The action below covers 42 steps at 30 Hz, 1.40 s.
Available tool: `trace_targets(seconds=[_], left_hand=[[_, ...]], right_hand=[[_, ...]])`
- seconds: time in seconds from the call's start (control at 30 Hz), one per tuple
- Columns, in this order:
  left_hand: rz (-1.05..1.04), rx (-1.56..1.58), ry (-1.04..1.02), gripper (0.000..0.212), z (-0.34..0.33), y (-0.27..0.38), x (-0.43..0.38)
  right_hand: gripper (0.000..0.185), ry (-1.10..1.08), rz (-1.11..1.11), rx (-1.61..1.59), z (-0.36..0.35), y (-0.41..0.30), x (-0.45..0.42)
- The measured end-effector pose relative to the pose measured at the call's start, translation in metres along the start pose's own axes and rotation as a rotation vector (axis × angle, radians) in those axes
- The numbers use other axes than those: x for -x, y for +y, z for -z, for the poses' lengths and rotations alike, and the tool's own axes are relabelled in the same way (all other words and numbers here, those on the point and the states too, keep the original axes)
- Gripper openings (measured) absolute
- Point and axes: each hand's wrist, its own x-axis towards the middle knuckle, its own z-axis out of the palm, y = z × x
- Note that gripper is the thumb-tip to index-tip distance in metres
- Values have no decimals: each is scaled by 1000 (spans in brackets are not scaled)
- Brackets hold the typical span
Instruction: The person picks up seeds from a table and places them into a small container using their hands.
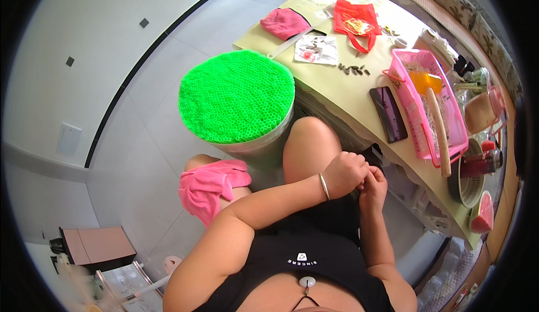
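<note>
My left hand [346,174], with a bangle at its wrist, meets my right hand [373,189] above my lap. The fingers of both are bent and pinched together at the tips; whether something small sits between them is hidden. Beyond my knees stands a large round bundle of bright green plastic tubes [237,97] in a pale, translucent wrapping or container. A pink cloth [212,185] lies over my left thigh. Beside my right knee is the table [337,88], where a dark smartphone [388,114] lies near a pink plastic basket [457,120].
On the table are a wooden-handled tool [439,135], small dark pieces [354,69], a white napkin [330,51], a red bag [343,17], a pink cloth pouch [284,23], a jug [479,112] and a watermelon piece [482,215]. A pinkish box [99,244] stands at lower left.
</note>
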Motion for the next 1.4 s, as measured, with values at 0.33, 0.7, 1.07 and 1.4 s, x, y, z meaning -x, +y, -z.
trace_targets(seconds=[0.33, 0.7, 1.07, 1.4], left_hand=[[223, 35, -27, 9, -3, 14, 9], [1052, 1208, -193, 16, -7, -7, 0], [1012, 1250, -214, 12, -15, -11, -2], [643, 726, -243, 6, -17, -2, -7]], right_hand=[[5, -47, 31, 170, 1, 3, -1], [10, -69, -263, -112, 14, -17, -5], [7, -53, -122, 91, 17, -16, -6], [3, -48, -148, 96, 19, -15, -10]])
